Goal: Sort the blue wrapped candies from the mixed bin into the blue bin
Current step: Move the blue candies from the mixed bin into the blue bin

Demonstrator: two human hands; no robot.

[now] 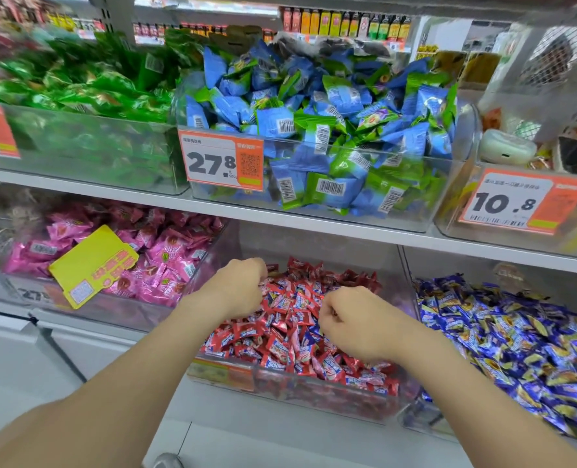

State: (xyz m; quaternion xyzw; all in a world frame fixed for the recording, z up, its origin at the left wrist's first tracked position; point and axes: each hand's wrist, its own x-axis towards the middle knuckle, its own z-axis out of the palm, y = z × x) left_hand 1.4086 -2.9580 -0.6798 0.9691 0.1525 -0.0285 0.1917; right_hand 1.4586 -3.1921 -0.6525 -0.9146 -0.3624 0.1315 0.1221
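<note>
The mixed bin (314,398) on the lower shelf holds a heap of red wrapped candies (280,336) with a few blue wrapped candies (314,330) among them. Both my hands are in it. My left hand (240,287) is at the back left of the heap, its fingers curled down into the candies with the tips hidden. My right hand (351,320) is over the middle right, curled into a fist, and I cannot see anything inside it. The blue bin (415,417), heaped with blue and yellow wrapped candies (503,336), stands directly to the right.
A bin of pink candies (152,258) with a loose yellow tag (94,265) sits to the left. The shelf above (314,228) carries bins of green sweets (78,89) and blue-green packets (314,123), with price tags hanging over the front.
</note>
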